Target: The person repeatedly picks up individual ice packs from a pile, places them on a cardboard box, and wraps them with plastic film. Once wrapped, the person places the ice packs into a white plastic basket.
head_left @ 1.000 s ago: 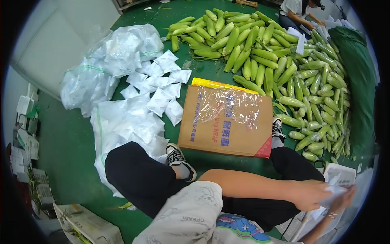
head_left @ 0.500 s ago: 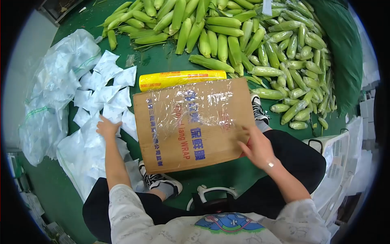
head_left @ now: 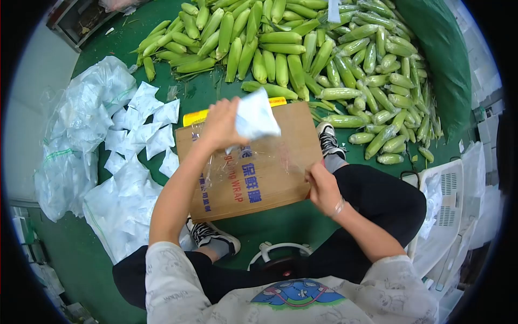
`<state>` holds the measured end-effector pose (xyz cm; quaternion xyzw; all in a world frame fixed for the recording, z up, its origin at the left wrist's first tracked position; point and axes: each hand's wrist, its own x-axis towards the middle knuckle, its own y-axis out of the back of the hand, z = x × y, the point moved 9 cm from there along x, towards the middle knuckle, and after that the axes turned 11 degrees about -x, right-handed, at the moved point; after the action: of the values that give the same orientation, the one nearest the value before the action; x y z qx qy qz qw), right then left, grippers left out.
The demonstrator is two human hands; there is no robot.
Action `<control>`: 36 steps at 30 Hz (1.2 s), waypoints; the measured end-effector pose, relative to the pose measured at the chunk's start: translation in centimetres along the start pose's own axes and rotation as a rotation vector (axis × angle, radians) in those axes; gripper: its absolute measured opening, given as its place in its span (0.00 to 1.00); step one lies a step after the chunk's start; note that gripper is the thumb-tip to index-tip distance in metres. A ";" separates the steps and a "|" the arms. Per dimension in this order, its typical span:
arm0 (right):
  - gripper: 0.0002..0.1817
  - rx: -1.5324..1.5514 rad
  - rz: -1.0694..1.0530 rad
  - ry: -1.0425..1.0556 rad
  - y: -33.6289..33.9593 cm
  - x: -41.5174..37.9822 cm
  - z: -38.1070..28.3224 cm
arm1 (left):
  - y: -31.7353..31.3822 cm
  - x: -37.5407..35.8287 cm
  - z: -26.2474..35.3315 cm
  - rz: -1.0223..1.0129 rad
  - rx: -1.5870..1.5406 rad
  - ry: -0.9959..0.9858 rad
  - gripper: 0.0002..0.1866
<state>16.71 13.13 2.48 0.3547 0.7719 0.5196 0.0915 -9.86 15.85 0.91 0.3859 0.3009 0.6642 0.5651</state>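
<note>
A flat-topped cardboard box [head_left: 270, 167] with blue and red print and clear film on its top stands between my knees. Above its upper part my left hand [head_left: 222, 125] grips a white and pale-blue packet [head_left: 257, 116]. My right hand [head_left: 324, 190] is at the box's right edge, fingers curled together; whether they pinch anything there is hidden. Behind the box a yellow roll [head_left: 195, 117] is partly covered by my left hand and the packet. More such packets [head_left: 144, 135] lie on the floor to the left.
A pile of husked green corn [head_left: 280, 46] spreads at the back, with film-wrapped cobs [head_left: 399, 81] at the right beside a green sack [head_left: 445, 65]. Full clear plastic bags [head_left: 67, 167] stand at the left. A white crate [head_left: 445, 208] is by my right knee.
My left hand has moved from the packets on the left to above the box and now holds one packet. My right hand has moved slightly left and its fingers have closed.
</note>
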 end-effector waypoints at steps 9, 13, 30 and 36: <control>0.08 0.347 -0.076 -0.242 -8.7 8.1 1.1 | -8.4 -4.6 2.0 -0.654 -0.156 0.058 0.58; 0.44 -0.059 -0.112 0.286 -9.4 7.2 -0.8 | -2.8 -7.7 2.2 -0.098 -0.010 0.006 0.58; 0.49 -0.252 -0.942 0.530 -12.2 8.0 -4.4 | 0.2 -9.6 10.7 0.079 -0.285 -0.360 0.10; 0.35 0.318 -1.164 0.119 -11.5 9.2 -1.3 | -3.2 -8.4 10.6 -0.135 -0.087 -0.243 0.19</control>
<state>4.10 15.68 -4.79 -0.1461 0.9111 0.2814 0.2633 1.39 7.76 2.28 0.4173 0.2267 0.5855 0.6570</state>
